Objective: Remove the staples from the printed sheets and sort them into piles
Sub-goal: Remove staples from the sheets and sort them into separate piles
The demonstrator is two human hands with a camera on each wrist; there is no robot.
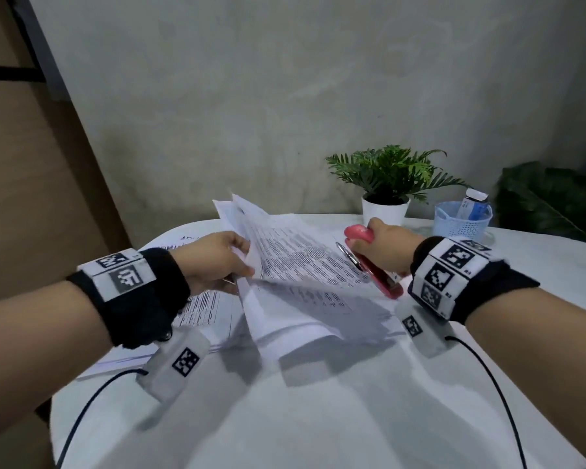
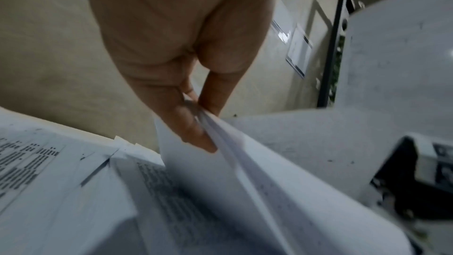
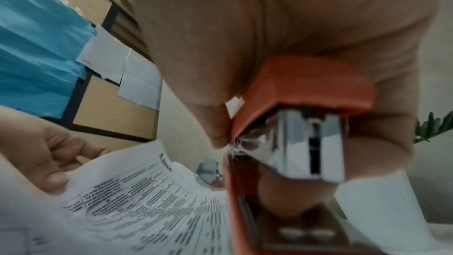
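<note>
Left hand [image 1: 214, 255] pinching lifted printed sheets [image 1: 295, 262], right hand [image 1: 389, 245] wrapped around red stapler [image 1: 372, 262].

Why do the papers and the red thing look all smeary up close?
Left wrist view: the printed sheets are blurred, their text unreadable. Right wrist view: the red stapler is soft and stretched by the wide lens. Head view: sharper, dim light, soft shadows on the table.

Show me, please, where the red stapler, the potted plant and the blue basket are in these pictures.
red stapler [image 1: 383, 277]: head view, on its red base below the right hand.
potted plant [image 1: 385, 211]: head view, on its white pot.
blue basket [image 1: 460, 226]: head view, on its perforated front wall.
</note>
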